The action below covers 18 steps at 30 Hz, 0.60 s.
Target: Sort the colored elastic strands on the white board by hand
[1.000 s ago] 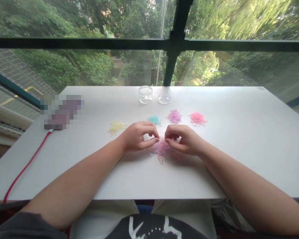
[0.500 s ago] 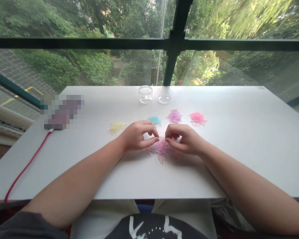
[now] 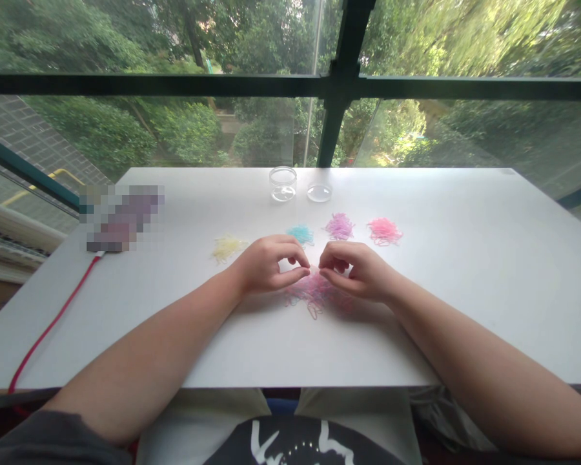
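My left hand and my right hand face each other at the middle of the table, thumb and forefinger pinched on each. A faint pale pink rubber band seems to span the small gap between the fingertips, too fine to see clearly. Just below them lies a loose pile of mixed small rubber bands, mostly pink with some bluish ones, partly hidden by the hands. Beyond the hands are sorted heaps: yellow bands, blue bands, purple bands and pink bands.
A clear round jar stands at the table's far edge, with a clear shallow lid beside it. At the left lies a blurred-out device with a red cable running off the white table. Windows rise behind.
The fingertips of my right hand have shifted very slightly left, narrowing the gap to the left hand. The heaps look the same. A small yellowish bit now shows at the far left edge.
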Each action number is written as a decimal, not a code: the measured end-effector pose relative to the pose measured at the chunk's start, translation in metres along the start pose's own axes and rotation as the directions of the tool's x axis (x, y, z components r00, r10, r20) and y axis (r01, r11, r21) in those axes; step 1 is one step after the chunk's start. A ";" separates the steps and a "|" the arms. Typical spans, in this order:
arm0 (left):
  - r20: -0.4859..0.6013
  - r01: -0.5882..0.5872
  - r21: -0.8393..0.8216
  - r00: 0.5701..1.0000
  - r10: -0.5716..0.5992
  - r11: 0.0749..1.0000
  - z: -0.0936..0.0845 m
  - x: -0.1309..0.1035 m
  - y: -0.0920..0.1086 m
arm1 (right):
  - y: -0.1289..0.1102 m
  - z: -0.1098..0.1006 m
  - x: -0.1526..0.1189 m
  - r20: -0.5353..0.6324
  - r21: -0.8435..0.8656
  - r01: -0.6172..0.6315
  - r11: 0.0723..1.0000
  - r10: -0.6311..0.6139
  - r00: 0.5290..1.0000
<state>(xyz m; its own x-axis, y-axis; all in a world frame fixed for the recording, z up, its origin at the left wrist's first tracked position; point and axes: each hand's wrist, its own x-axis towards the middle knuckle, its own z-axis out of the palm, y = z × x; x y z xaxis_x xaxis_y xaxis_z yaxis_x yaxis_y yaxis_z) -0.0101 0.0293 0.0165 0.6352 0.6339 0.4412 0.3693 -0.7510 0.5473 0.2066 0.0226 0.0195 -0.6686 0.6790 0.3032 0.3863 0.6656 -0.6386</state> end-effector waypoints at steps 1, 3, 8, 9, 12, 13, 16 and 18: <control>0.001 0.000 0.001 1.000 0.000 1.000 0.000 0.000 0.000 | 0.000 0.000 0.000 -0.003 0.001 0.002 1.000 -0.002 1.000; 0.002 0.001 0.001 1.000 -0.001 1.000 0.000 0.000 0.000 | -0.001 0.000 0.000 -0.007 0.001 0.008 1.000 -0.008 1.000; -0.001 0.001 -0.008 1.000 -0.001 1.000 0.000 0.000 0.000 | -0.002 0.000 0.001 -0.014 0.002 0.006 1.000 -0.006 1.000; -0.003 0.003 -0.009 1.000 -0.003 1.000 0.000 0.000 0.000 | -0.002 0.000 0.001 -0.015 0.004 0.005 1.000 -0.005 1.000; -0.013 0.005 -0.012 1.000 -0.005 1.000 0.000 0.000 0.000 | -0.002 0.000 0.001 -0.020 0.012 0.004 1.000 -0.004 1.000; -0.015 0.004 -0.013 1.000 -0.005 1.000 0.000 0.000 0.001 | -0.002 0.000 0.001 -0.021 0.014 0.003 1.000 -0.003 1.000; -0.023 0.007 -0.014 1.000 -0.008 1.000 -0.001 0.000 0.002 | -0.002 -0.001 0.000 -0.019 0.020 0.002 1.000 -0.002 1.000; -0.026 0.015 -0.011 1.000 -0.016 1.000 -0.001 0.000 0.002 | -0.003 -0.001 0.000 -0.016 0.019 0.001 1.000 -0.001 1.000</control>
<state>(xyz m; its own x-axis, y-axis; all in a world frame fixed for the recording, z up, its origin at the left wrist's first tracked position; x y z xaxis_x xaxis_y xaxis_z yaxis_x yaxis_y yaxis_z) -0.0097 0.0282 0.0187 0.6112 0.6502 0.4512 0.3714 -0.7391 0.5620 0.2058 0.0215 0.0219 -0.6584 0.6835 0.3151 0.3735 0.6602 -0.6516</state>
